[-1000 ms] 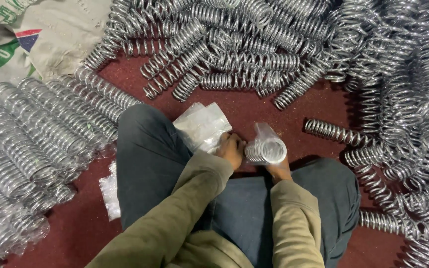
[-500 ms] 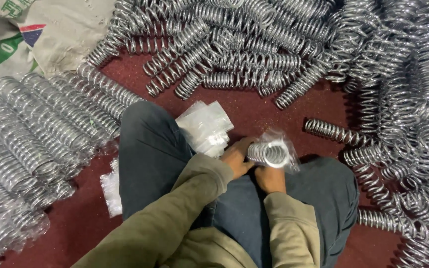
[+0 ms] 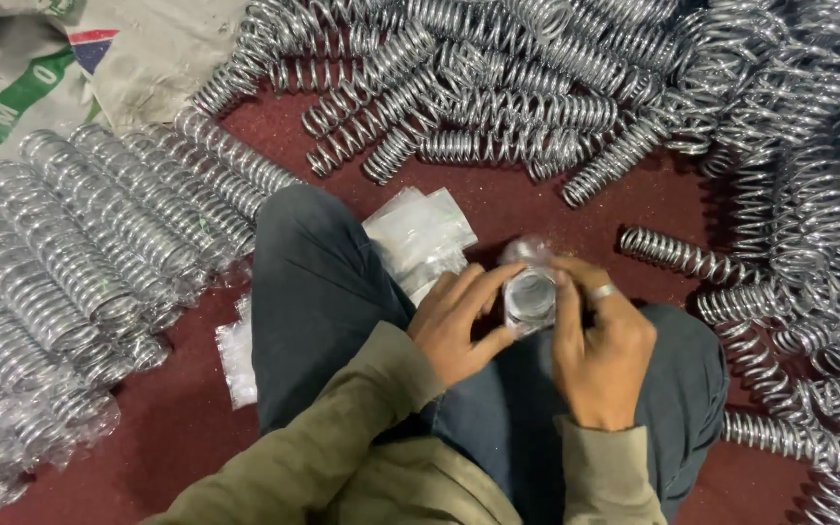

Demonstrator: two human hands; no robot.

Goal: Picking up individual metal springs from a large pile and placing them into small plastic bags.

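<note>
Head view: bagged spring (image 3: 529,297) now lower, upright.

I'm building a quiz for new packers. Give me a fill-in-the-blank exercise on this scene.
1. Both hands, left hand and right hand, hold one metal ____ in a clear plastic bag.
2. The ring sits on the ____ hand.
3. The floor is dark ____.
4. The stack of empty bags lies beside the person's ____ knee.

Missing words: spring; right; red; left
</note>
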